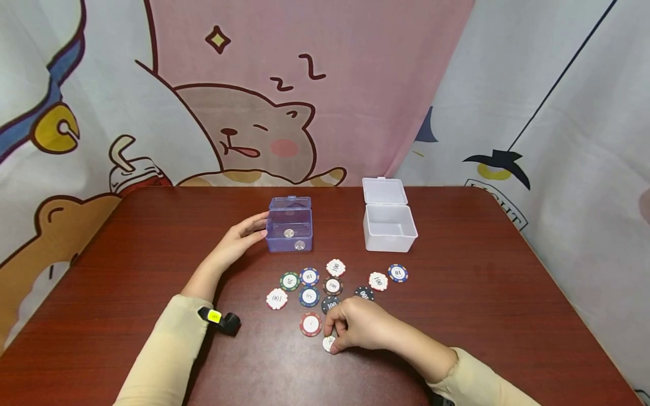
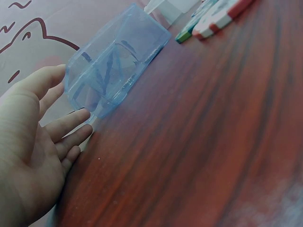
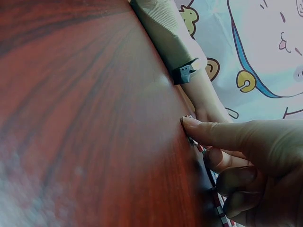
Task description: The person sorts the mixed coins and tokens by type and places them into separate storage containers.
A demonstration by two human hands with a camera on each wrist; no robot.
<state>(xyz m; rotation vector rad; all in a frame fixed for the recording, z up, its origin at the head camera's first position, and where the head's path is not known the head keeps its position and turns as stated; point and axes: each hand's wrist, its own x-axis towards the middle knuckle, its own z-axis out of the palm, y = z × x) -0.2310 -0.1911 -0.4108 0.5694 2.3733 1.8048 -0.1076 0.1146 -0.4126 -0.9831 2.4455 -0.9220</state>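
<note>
My left hand (image 1: 238,239) touches the left side of a see-through blue plastic box (image 1: 276,245) with its fingers extended. The box's lid stands open, and silver coins (image 1: 289,233) show inside. In the left wrist view, my spread fingers (image 2: 71,125) meet the end of the box. My right hand (image 1: 363,324) pinches a silver coin (image 1: 328,343) between thumb and forefinger, low at the tabletop. Right beside that coin lies a red-rimmed poker chip (image 1: 311,324). In the right wrist view, the thumb and curled fingers mostly hide the coin.
Several poker chips lie in front of the boxes, among them a green one (image 1: 290,281), a blue one (image 1: 398,273) and a white one (image 1: 336,267). A white plastic box (image 1: 390,243) with its lid raised stands at the back right of the brown table (image 1: 487,293). A printed curtain hangs behind.
</note>
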